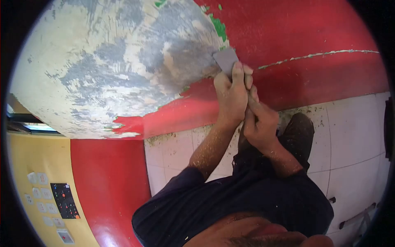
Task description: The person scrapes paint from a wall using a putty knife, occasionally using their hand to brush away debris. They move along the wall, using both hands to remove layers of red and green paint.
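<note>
A paint scraper (226,60) with a flat grey blade lies against the wall (288,29), where red paint meets a bared patch. My left hand (232,96) is closed around it just behind the blade, the thumb lying along it. Lower down, my right hand (262,125) is wrapped around the handle, which the fingers mostly hide. The bared patch (123,70) is mottled grey and cream, with ragged green and red paint along its edge. Paint flakes stick to both forearms.
Pale floor tiles (349,140) meet the wall's foot, with paint chips scattered along it. A pale crack line (312,55) crosses the red paint at right. My dark trouser leg (302,133) is close by. Paper cutouts and a dark poster (65,201) hang on the yellow wall at left.
</note>
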`<state>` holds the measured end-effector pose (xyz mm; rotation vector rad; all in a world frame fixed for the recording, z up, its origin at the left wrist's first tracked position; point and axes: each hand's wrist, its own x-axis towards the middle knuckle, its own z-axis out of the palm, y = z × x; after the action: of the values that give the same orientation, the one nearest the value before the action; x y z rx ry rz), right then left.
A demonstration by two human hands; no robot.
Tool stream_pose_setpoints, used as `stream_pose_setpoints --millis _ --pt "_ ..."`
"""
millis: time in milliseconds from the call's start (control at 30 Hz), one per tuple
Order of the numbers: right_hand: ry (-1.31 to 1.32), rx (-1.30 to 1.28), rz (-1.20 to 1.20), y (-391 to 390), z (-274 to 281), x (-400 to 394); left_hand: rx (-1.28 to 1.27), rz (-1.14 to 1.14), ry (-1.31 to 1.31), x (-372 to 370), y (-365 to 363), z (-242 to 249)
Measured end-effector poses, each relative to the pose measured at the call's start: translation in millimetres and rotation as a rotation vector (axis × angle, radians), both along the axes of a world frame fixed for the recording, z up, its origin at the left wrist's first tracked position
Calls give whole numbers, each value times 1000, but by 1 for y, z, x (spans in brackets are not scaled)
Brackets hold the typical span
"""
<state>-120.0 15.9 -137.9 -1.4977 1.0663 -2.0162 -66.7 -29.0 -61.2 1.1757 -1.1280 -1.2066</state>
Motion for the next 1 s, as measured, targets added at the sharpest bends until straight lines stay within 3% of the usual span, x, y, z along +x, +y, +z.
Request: stream_pose_setpoints --millis 233,400,500,533,633,700,767,800,900,1000 --pt "-50 -84 -6 -9 -3 11 -126 -57 -68 6 -8 5" --pt "-6 -83 -7 -20 23 -8 -290 -35 -104 -25 -19 55" --pt "-29 -32 -16 -3 5 4 -134 -36 -85 2 -2 5" --pt "-21 -38 -25 -4 0 4 -19 89 -23 -1 3 -4" --pt "45 -80 -14 -16 7 -8 -244 -16 -120 -10 -11 20" --pt "-21 -135 -15 -25 23 -7 -240 -1 -126 -17 -12 39" --pt "15 -142 -39 -22 21 -6 -231 -44 -188 -10 -13 36" --pt "26 3 41 -6 6 -4 -233 -48 -165 3 -11 6" --pt "81 -16 28 -6 -11 -4 -89 92 -114 1 -2 -16" --pt "19 -126 45 -31 23 -17 -252 -103 -120 -8 -13 34"
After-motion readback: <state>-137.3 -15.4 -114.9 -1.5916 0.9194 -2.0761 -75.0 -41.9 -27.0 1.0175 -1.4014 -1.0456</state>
